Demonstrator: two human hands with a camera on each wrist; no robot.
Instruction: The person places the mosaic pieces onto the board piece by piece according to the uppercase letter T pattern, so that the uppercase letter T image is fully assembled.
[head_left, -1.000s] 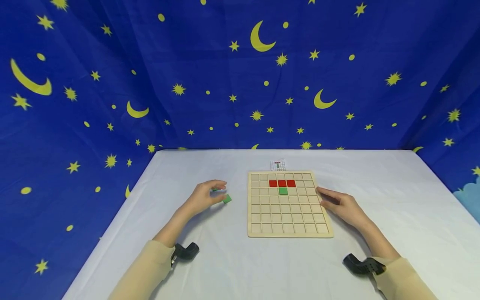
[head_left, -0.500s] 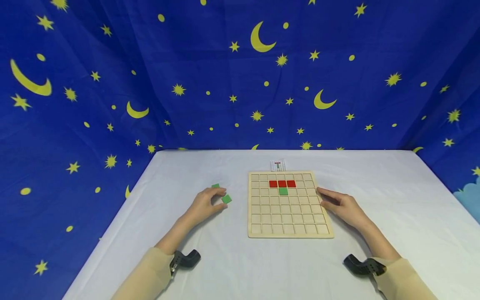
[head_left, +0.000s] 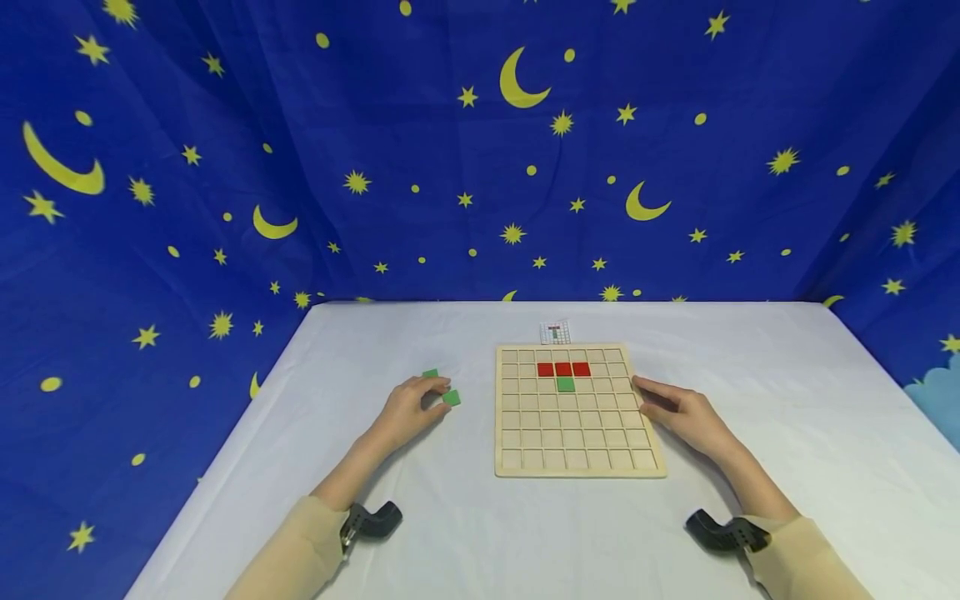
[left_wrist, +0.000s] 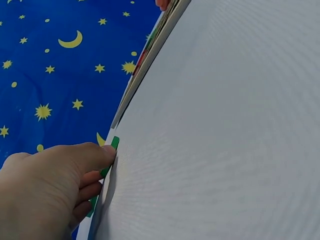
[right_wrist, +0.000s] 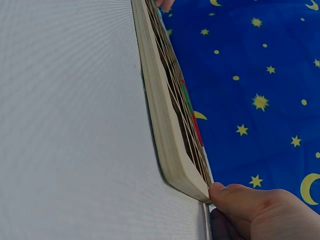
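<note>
In the head view my left hand (head_left: 405, 410) is left of the wooden grid board (head_left: 532, 437), with thumb and fingers around a small green square tile (head_left: 451, 398). The left wrist view shows the thumb pressed to this tile (left_wrist: 115, 142), which is tilted. A second green tile (head_left: 431, 373) lies just beyond the fingers. My right hand (head_left: 688, 417) touches the board's right edge with fingertips and thumb, its fingers fairly straight. Set in the board are three red tiles (head_left: 563, 369) in a row and one green tile (head_left: 566, 384) beneath the middle one.
Behind the board lies a small printed card (head_left: 555, 332) with a red and green T pattern on a grid. A white cloth (head_left: 450, 533) covers the table. Blue curtains (head_left: 420, 150) with stars and moons stand behind and at both sides.
My left hand has lowered toward me, uncovering the far green tile, and its fingers have closed around the nearer tile, which has turned slightly. The right hand stays at the board's edge.
</note>
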